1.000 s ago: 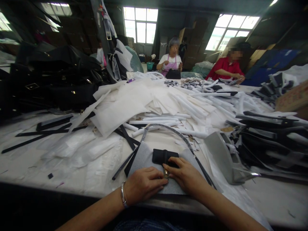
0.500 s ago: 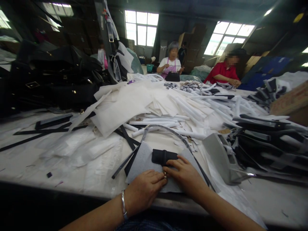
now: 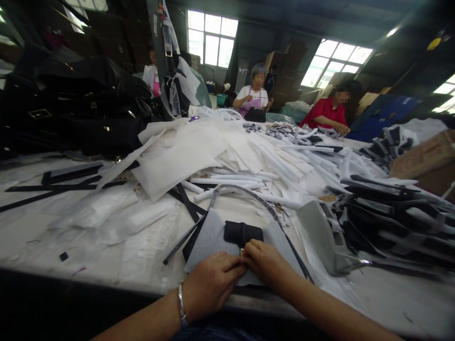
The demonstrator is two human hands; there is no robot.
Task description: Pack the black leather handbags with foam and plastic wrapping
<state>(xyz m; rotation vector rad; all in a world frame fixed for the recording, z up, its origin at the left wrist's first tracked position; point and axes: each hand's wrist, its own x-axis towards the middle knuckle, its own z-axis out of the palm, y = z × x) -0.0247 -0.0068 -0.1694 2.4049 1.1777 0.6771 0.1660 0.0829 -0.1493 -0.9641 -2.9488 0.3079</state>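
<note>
A black handbag lies on the table before me, with a grey wrapping sheet (image 3: 208, 237) over its front and a wrapped handle (image 3: 261, 198) arching up behind. A black flap (image 3: 232, 232) with a narrow strap shows through the sheet's opening. At the strap's lower end is a small gold-coloured clasp (image 3: 242, 252), partly covered by my fingers. My right hand (image 3: 266, 263) is closed, its thumb and fingers pinching at the clasp. From the other side, my left hand (image 3: 215, 277) presses with fingers together, the tips meeting the clasp's lower edge. A silver bangle circles the left wrist.
White paper sheets (image 3: 185, 156) and white tubes are heaped beyond the bag. A grey tape dispenser (image 3: 320, 232) stands to the right, by stacked black pieces (image 3: 387, 213). Black bags (image 3: 88, 104) pile up at left. Plastic sleeves (image 3: 142, 237) lie nearby. Several people work beyond.
My right fingers, spread over the flap before, have drawn in and down to pinch at the clasp, leaving more of the flap showing. My left hand has stayed almost where it was.
</note>
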